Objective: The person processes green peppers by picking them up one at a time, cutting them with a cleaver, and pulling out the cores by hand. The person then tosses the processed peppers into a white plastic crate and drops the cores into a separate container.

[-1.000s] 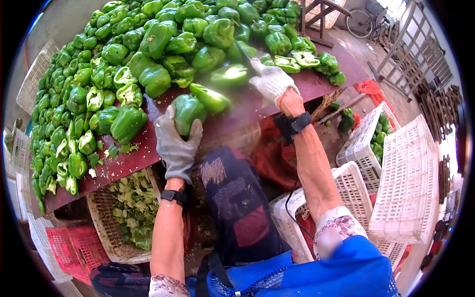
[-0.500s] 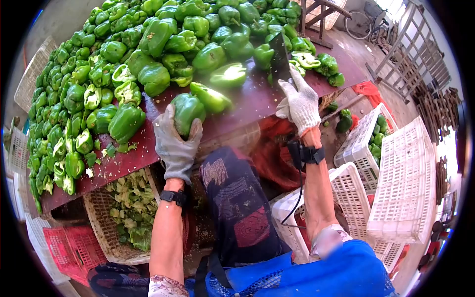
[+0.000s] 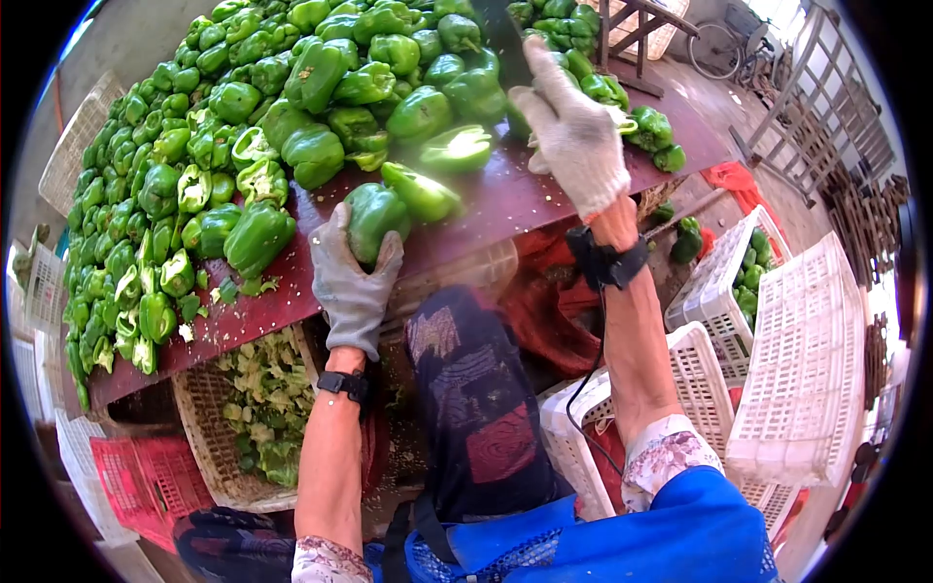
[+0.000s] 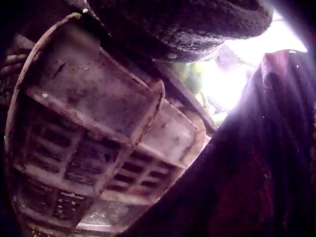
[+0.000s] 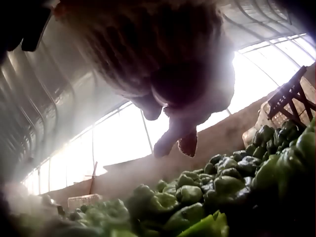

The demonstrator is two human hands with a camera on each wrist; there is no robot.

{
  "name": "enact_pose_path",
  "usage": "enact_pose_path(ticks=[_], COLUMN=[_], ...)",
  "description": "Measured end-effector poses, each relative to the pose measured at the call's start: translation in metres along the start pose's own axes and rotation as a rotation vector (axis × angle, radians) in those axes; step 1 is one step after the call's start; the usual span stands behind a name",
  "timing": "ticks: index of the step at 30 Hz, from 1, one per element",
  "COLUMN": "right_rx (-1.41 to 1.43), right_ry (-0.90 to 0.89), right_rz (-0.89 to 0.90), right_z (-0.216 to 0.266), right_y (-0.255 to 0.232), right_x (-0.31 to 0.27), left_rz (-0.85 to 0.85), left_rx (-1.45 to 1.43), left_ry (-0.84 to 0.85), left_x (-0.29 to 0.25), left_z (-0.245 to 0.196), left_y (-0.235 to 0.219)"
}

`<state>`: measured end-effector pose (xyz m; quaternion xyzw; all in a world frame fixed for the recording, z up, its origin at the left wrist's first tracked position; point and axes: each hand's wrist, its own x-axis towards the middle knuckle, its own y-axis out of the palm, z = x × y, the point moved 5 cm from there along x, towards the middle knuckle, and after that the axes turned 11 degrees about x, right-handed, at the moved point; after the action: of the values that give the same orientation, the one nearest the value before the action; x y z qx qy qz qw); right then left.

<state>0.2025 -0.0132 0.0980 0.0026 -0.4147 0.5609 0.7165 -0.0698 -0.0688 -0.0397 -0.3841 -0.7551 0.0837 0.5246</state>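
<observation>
My left hand (image 3: 352, 282), in a grey glove, grips a whole green bell pepper (image 3: 376, 222) at the table's near edge. Just beyond it lies a long cut piece of pepper (image 3: 420, 192), and past that a half with its pale inside up (image 3: 457, 149). My right hand (image 3: 578, 146), in a whitish knit glove, holds a knife with a broad dark blade (image 3: 503, 44) above the peppers. The knife's handle is hidden in the glove. From below, the right wrist view shows the gloved hand (image 5: 168, 64) raised over the pile of peppers (image 5: 197, 192).
A large heap of green peppers (image 3: 233, 102) covers the dark red table (image 3: 525, 199). Beneath the table stands a crate (image 3: 209, 428) of pepper scraps. To the right are white crates (image 3: 797, 369), one holding peppers. My knee (image 3: 476, 379) is by the table edge.
My right hand with the knife has swung right, then lifted up and back leftward over the heap. The left hand keeps its hold on the pepper, staying in place.
</observation>
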Motion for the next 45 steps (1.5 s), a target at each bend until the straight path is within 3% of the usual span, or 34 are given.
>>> enact_pose_path(ticks=[3, 4, 6, 8, 11, 13, 16, 17, 20, 22, 23, 25, 27, 28, 29, 30, 32, 36, 38, 41, 44, 45], right_rx=[-0.256, -0.478, -0.457, -0.448, -0.405, -0.641, -0.798, -0.756, -0.625, -0.712, -0.603, -0.635, -0.751, -0.674, -0.544, -0.563, -0.454, -0.259, -0.004, 0.296, 0.481, 0.296], right_ry=[0.279, 0.271, 0.384, 0.237, 0.168, -0.040, -0.326, -0.154, 0.216, 0.073, 0.081, -0.002, -0.013, 0.107, 0.288, 0.190, 0.273, 0.220, 0.284, 0.273, 0.508, 0.501], right_rz=[0.348, 0.426, 0.499, 0.449, 0.409, 0.690, 0.965, 0.990, 0.770, 0.917, 0.905, 0.956, 0.761, 0.518, 0.528, 0.552, 0.548, 0.186, 0.143, 0.335, 0.634, 0.756], right_z=[-0.073, -0.075, -0.067, -0.080, -0.099, -0.072, -0.059, -0.062, -0.073, -0.076, -0.113, -0.113, -0.114, -0.126, -0.112, -0.104, -0.096, -0.058, -0.026, 0.017, 0.050, 0.063], right_y=[0.047, 0.052, 0.049, 0.052, 0.048, 0.046, 0.041, 0.039, 0.036, 0.042, 0.048, 0.059, 0.073, 0.080, 0.083, 0.081, 0.070, 0.024, 0.009, 0.013, 0.040, 0.047], right_x=[0.008, 0.010, 0.019, 0.028, 0.037, 0.044, 0.061, 0.067, 0.085, 0.086, 0.101, 0.083, 0.053, 0.041, 0.024, 0.016, 0.013, -0.027, -0.052, -0.083, -0.106, -0.101], left_rz=[-0.015, -0.015, -0.015, 0.004, 0.015, 0.007, 0.033, 0.038, 0.120, 0.171, 0.201, 0.112, 0.096, 0.124, 0.115, 0.143, 0.172, 0.152, 0.122, 0.082, 0.004, -0.013], left_rx=[0.004, 0.009, 0.032, 0.016, -0.010, -0.018, -0.006, -0.045, -0.197, -0.112, -0.068, -0.047, -0.076, -0.090, -0.080, -0.079, -0.076, -0.100, -0.099, -0.265, -0.277, -0.269], left_ry=[0.009, 0.014, -0.001, -0.010, -0.033, -0.042, -0.068, -0.097, -0.238, -0.289, -0.319, -0.295, -0.349, -0.357, -0.370, -0.369, -0.353, -0.341, -0.320, -0.449, -0.494, -0.498], left_x=[0.000, 0.002, -0.001, 0.001, 0.001, 0.001, 0.001, 0.003, 0.008, 0.012, 0.011, 0.000, 0.002, 0.006, 0.011, 0.012, 0.010, 0.004, -0.002, -0.008, -0.019, -0.020], left_z=[0.001, 0.001, 0.003, 0.002, 0.000, 0.002, 0.002, 0.001, 0.009, 0.009, 0.013, 0.029, 0.034, 0.041, 0.043, 0.043, 0.044, 0.042, 0.046, 0.042, 0.049, 0.047], left_y=[0.001, 0.003, 0.001, 0.000, -0.002, -0.001, -0.001, -0.003, -0.002, -0.025, -0.029, -0.038, -0.048, -0.047, -0.051, -0.051, -0.054, -0.060, -0.056, -0.061, -0.055, -0.054])
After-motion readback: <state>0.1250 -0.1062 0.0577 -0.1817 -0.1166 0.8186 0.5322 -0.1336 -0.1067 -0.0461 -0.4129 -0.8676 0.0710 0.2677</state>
